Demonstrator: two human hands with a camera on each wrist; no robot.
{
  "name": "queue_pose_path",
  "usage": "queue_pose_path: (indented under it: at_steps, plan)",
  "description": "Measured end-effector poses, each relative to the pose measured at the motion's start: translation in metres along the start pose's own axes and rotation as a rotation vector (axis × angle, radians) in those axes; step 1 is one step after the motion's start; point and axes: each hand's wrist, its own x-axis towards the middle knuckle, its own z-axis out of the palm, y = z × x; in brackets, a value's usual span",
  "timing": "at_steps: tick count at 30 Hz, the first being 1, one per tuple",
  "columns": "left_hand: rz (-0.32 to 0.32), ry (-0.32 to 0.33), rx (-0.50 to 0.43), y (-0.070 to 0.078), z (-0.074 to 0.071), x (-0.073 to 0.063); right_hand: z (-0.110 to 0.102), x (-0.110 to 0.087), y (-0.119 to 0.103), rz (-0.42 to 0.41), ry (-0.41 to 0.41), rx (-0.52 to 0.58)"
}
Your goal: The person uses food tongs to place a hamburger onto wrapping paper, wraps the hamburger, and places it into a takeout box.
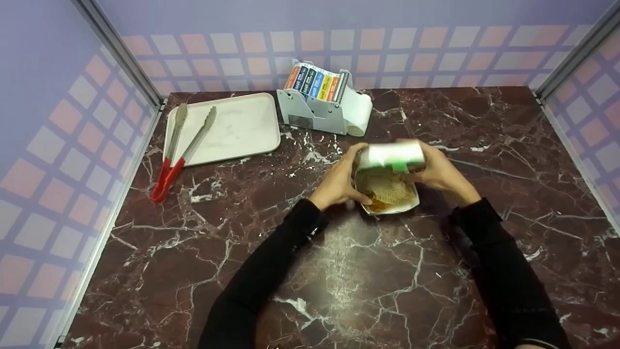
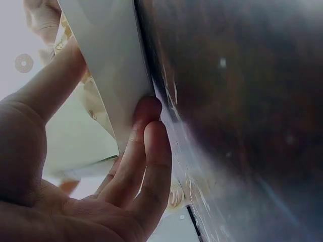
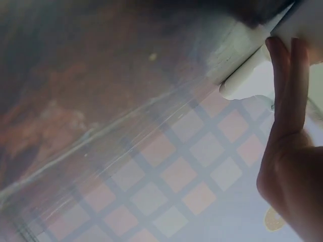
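Observation:
A small white paper food box is held between both hands over the table, its flap raised and bright with glare. A green patch shows at the flap's lower edge. Inside lies printed tan liner paper with something brown-orange, not clear enough to name. My left hand grips the left side, thumb over the rim; in the left wrist view its fingers press the white outer wall. My right hand holds the right side near the flap, its fingers partly hidden behind it.
Behind the box stands a metal dispenser with coloured labels and a white roll. To the left, red-handled tongs lie partly on a white tray. Panel walls bound the dark marbled table at back and sides.

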Motion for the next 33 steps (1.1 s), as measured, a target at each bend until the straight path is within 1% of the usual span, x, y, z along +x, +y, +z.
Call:
queue_pose_path:
  at_steps: [3,5,7,10,15,18,20,23,26,28,29,31,33]
  plan:
    - [0.032,-0.012,0.058,-0.001,-0.001,0.0,0.002,-0.002,0.001,-0.09,0.026,-0.096]
    - [0.048,-0.013,0.085,-0.001,-0.001,0.0,0.004,-0.004,0.001,-0.115,0.049,-0.137]
    - [0.05,-0.005,0.085,0.0,0.0,0.0,0.005,-0.007,0.001,-0.12,0.073,-0.153]
    - [0.056,0.035,0.084,0.002,0.002,0.001,0.007,-0.014,0.001,-0.114,0.095,-0.188]
    - [0.085,0.088,0.06,0.004,0.002,-0.001,0.009,-0.024,0.0,-0.083,0.09,-0.229]
    - [0.095,0.095,0.047,0.006,0.002,-0.004,0.009,-0.029,0.0,-0.064,0.068,-0.227]
    - [0.106,0.104,0.056,0.008,0.002,-0.006,0.007,-0.032,-0.001,-0.058,0.044,-0.217]
    - [0.119,0.116,0.108,0.011,0.002,-0.008,0.006,-0.035,-0.003,-0.054,0.011,-0.214]
    - [0.127,0.115,0.194,0.012,0.002,-0.01,0.006,-0.039,-0.005,-0.056,-0.002,-0.237]
    - [0.127,0.109,0.239,0.012,0.002,-0.011,0.007,-0.042,-0.006,-0.049,-0.014,-0.248]
    - [0.125,0.104,0.246,0.012,0.002,-0.011,0.008,-0.044,-0.006,-0.041,-0.023,-0.241]
    - [0.112,0.091,0.237,0.011,0.002,-0.012,0.009,-0.048,-0.007,-0.027,-0.036,-0.2]
    - [0.099,0.048,0.213,0.011,0.002,-0.013,0.01,-0.051,-0.009,-0.004,-0.057,-0.146]
